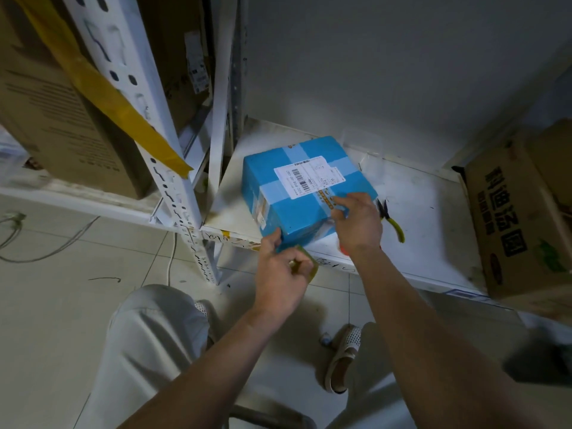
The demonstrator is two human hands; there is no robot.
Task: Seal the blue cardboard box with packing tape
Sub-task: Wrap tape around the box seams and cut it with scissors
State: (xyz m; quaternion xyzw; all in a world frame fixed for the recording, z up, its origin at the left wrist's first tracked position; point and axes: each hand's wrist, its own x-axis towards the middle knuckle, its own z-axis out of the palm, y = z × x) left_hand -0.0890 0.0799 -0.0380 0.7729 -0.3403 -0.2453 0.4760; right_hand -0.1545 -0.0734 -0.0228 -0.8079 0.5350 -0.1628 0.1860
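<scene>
The blue cardboard box (297,212) sits on the low white shelf (433,212), a white shipping label on its top and pale tape strips crossing it. My left hand (283,274) grips a yellowish tape roll (311,264) at the box's near bottom corner, thumb against the box side. My right hand (356,221) rests on the near right top edge, fingers curled onto the printed tape strip there; whether it pinches the tape I cannot tell.
Yellow-handled pliers (393,221) lie on the shelf right of the box. A brown printed carton (520,227) stands at the right. White shelf uprights (173,187) and large cartons (62,119) with yellow tape stand left. Tiled floor and my knees lie below.
</scene>
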